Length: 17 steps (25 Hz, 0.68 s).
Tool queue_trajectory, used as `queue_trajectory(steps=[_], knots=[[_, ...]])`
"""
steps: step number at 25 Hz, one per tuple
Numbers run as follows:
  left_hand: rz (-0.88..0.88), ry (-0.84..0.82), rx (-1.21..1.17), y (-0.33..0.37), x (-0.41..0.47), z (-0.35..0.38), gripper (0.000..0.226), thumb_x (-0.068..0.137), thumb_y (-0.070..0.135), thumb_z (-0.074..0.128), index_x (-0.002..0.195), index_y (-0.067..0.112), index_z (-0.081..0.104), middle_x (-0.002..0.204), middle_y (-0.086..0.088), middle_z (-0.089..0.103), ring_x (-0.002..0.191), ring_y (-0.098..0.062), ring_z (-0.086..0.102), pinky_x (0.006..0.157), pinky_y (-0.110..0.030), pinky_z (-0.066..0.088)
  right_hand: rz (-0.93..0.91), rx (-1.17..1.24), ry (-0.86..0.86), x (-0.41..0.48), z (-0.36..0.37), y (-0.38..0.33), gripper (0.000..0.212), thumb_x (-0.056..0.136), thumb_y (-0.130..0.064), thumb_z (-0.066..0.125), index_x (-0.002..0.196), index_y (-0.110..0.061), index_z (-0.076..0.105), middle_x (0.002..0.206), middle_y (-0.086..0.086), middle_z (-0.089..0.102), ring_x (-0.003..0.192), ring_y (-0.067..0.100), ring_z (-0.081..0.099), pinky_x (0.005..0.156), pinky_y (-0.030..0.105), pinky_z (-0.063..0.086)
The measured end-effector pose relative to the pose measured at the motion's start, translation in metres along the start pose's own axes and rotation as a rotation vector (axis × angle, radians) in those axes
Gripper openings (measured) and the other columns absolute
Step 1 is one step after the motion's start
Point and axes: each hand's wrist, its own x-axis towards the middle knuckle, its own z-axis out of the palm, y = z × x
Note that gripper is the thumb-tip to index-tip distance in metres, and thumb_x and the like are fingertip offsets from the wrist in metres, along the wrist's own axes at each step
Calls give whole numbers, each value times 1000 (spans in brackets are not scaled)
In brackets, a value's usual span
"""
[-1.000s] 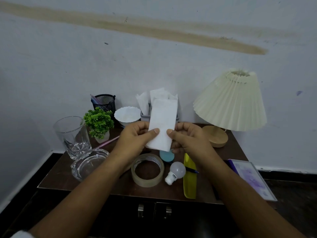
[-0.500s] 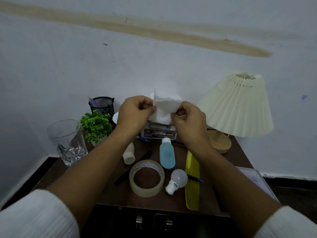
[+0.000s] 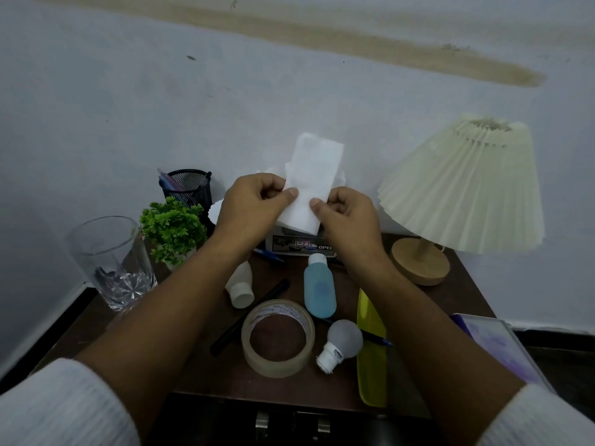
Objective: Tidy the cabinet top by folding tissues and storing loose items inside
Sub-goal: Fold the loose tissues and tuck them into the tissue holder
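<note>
Tissue (image 3: 310,185) is pinched between thumbs and fingertips of left hand (image 3: 254,207) and right hand (image 3: 347,217); folding is judged underway. Tape (image 3: 277,365) and bulb (image 3: 343,339) are left unstored near the cabinet top's (image 3: 450,304) front edge.

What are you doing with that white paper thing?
A person is holding a white tissue up with both hands. The left hand and the right hand each pinch its lower part, as if folding it. It is held above the box at the back of the cabinet top. A tape roll, a blue bottle and a light bulb lie loose there, not yet put away.
</note>
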Motion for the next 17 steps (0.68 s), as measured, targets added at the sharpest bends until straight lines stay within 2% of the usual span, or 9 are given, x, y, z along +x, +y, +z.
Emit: queue_trajectory(steps=[3,6,8,10,11,13,15,17], knots=[[22,41,-1,0,-6,-2,13,87,34,74,88,22,70,83,-8,70,80,-25,69,78,-49,60,34,81,14,2,4,-2,15,90,-27,68,86,-13,66,82,15,72,79,32,72,70,55,61],[38,88,-4,1,-9,-3,18,85,22,77,91,25,60,84,-3,67,74,-24,66,72,-42,59,15,103,72,-3,7,-2,14,86,-19,72,86,-22,58,85,13,67,82,34,69,70,54,61],[55,104,-8,-2,-9,-2,21,84,15,76,89,23,58,84,-1,67,67,-22,64,63,-38,56,-38,60,102,-3,6,-1,16,84,-9,71,84,-18,57,85,8,64,82,26,67,70,44,61],[67,114,9,-3,-8,-1,15,85,9,73,83,22,64,76,4,69,59,-13,61,59,-31,50,-109,-4,97,-3,4,-1,14,85,-1,68,83,-14,62,83,1,65,75,13,63,67,27,55],[75,110,21,-2,-9,-1,17,86,7,71,80,23,69,74,7,70,61,-8,62,61,-29,51,-130,-28,89,-4,3,-2,16,86,1,66,84,-15,66,83,-2,67,73,9,62,67,22,52],[97,90,49,-1,-10,0,23,88,6,69,84,27,77,83,12,75,76,-3,68,73,-27,57,-147,-98,74,-7,2,-2,19,90,-2,64,92,-17,74,92,-6,72,81,5,65,75,19,56],[109,62,91,1,-11,0,23,91,6,67,98,25,79,96,10,75,89,-4,69,85,-27,58,-164,-193,72,-9,1,-2,23,95,-5,61,109,-17,75,109,-3,73,98,8,67,92,26,57],[110,22,194,3,-12,1,28,93,8,65,113,24,77,107,6,74,94,-10,68,88,-27,55,-195,-290,50,-11,0,-1,31,98,-6,58,125,-15,69,126,0,69,115,14,63,103,32,53]])
